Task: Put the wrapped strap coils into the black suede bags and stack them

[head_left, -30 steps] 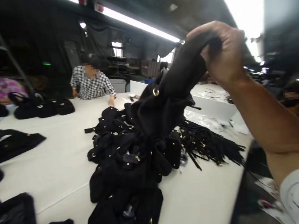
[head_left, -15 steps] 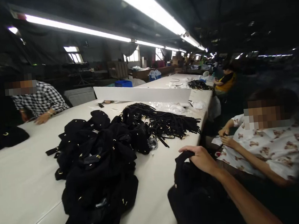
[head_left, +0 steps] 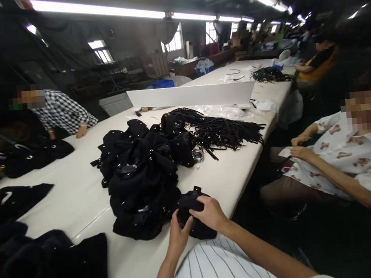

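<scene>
Both my hands are at the near edge of the table, closed on a black cloth item with a small tab and metal fitting at its top. My left hand grips its left side, thumb pointing up. From the right, my right hand pinches the cloth, with the thumb close to the left one. Folds hide some fingertips and the item's exact kind. Touching or very near it on the left is a large heap of similar black cloth items with gold-coloured fittings.
Behind the heap lie black straps with gold hardware, a roll of clear tape and a long white board. More black items lie at the near left. One co-worker sits at right; another leans in at far left.
My right hand has brought the black cloth item from the table's right edge leftward, beside the heap. My left hand has come into view and grips it too. The view has turned left and down.
</scene>
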Available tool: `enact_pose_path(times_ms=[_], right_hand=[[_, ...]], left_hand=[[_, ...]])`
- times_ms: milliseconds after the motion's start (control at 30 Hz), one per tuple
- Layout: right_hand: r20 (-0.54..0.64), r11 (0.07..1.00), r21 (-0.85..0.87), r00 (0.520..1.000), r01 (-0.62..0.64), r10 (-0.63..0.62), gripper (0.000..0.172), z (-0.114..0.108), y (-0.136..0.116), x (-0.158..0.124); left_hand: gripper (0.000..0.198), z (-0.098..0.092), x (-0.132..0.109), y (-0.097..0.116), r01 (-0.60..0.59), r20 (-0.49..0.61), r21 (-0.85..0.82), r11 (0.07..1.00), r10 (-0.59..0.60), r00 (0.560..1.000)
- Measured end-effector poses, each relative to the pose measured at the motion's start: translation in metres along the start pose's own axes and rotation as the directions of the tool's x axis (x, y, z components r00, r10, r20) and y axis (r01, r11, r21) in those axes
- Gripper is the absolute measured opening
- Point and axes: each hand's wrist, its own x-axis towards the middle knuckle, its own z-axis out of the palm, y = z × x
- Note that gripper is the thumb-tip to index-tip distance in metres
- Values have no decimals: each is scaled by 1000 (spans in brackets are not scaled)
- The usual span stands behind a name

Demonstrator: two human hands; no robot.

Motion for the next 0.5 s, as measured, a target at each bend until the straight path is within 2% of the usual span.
enact_pose_path(times_ms=[67,167,233,300,333,400,467,500], right_hand=[[105,996,43,991,76,-80,15,12,4,-14],[294,968,158,926,197,-237,20,13,6,-25],[332,933,250,883,258,-333,18,5,7,-25],[318,885,353,851,302,-417,13,-3,12,-22],[323,863,411,839,293,-438,18,-6,16,-19],[363,836,514,835,191,-414,34,-7,28,-14],[407,856,513,860,62,-307,44,0,42,-9],[423,887,461,871,31,-251,45,5,48,-6]], left_hand=[[56,5,1,-4,-29,-47,78,997,33,998],[52,3,4,-6,-52,-104,135,990,67,992],[62,0,9,-4,-83,-116,156,984,102,988],[66,-1,14,-2,-120,-54,154,981,129,990],[63,-1,15,0,-135,-13,149,980,138,990],[56,1,16,5,-153,42,145,977,149,988],[53,4,13,12,-152,59,170,974,144,988],[52,6,11,17,-151,79,190,970,138,987]])
